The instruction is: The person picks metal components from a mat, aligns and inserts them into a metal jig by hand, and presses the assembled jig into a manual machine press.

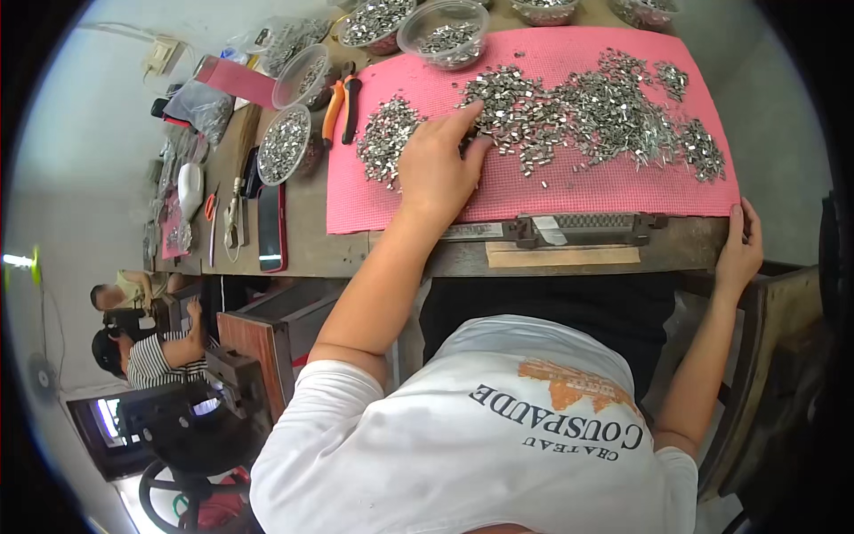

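My left hand (442,165) reaches over a pink textured mat (569,191), palm down, among heaps of small shiny metal pieces. Its index finger and thumb are apart at the left edge of the large middle heap (511,107); the other fingers are hidden. To its left lies a smaller heap (384,133) of the same pieces. At the table's right front corner, my right hand (740,254) holds the table edge, thumb and fingers bent around it beside the mat. Further metal pieces (618,111) spread across the mat's right half.
Clear plastic tubs (285,145) of metal pieces line the back and left. Pliers (341,107) with orange and black handles lie beside the mat. A phone (272,227), scissors (211,206) and a metal rail (587,230) lie near the front. Two people (165,356) sit at left.
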{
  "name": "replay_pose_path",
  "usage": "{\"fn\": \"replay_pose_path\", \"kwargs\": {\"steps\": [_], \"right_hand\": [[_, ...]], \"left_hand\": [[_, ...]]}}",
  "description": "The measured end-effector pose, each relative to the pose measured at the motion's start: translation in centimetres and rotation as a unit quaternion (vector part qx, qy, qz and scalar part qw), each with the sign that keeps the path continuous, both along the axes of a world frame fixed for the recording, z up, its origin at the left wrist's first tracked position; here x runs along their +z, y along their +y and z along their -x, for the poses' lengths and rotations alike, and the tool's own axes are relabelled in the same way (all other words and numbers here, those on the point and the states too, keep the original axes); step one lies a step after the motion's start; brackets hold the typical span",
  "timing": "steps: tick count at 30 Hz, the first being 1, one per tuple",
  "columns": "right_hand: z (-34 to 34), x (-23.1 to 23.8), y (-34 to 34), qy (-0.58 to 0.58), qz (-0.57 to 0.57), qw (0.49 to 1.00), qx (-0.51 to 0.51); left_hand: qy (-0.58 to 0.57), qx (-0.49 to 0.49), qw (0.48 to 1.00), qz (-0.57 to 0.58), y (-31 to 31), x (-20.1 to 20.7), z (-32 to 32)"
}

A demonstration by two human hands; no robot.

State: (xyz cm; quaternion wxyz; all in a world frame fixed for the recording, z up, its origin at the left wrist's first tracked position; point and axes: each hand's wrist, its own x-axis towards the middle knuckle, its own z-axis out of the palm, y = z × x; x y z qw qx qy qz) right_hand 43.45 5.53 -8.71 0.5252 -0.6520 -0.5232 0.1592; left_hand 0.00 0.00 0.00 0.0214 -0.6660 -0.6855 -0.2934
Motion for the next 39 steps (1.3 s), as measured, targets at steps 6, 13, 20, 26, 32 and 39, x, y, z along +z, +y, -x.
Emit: {"fn": "replay_pose_path", "kwargs": {"steps": [6, 13, 20, 26, 32, 39], "right_hand": [[-1.3, 0.4, 0.0, -0.098, -0.056, 0.993, -0.043], [7.2, 12.0, -5.6, 0.274, -0.193, 0.81, 0.48], [3.2, 14.3, -12.5, 0.357, -0.076, 0.795, 0.485], [7.0, 15.2, -14.4, 0.455, 0.022, 0.725, 0.516], [10.5, 16.2, -14.0, 0.54, 0.111, 0.65, 0.522], [11.1, 18.8, -13.8, 0.625, 0.207, 0.551, 0.512]], "left_hand": [[0.014, 0.029, 0.999, -0.033, 1.1, -1.3, -1.1], [-0.092, -0.032, 0.988, -0.118, 0.6, -2.5, -0.8], [-0.097, -0.153, 0.954, -0.239, -0.2, -1.1, -5.8], [-0.027, -0.186, 0.946, -0.262, -2.1, -1.7, -7.8], [-0.028, -0.203, 0.937, -0.282, -3.0, -2.2, -8.4], [-0.06, -0.224, 0.937, -0.261, -3.0, -1.6, -8.4]]}}
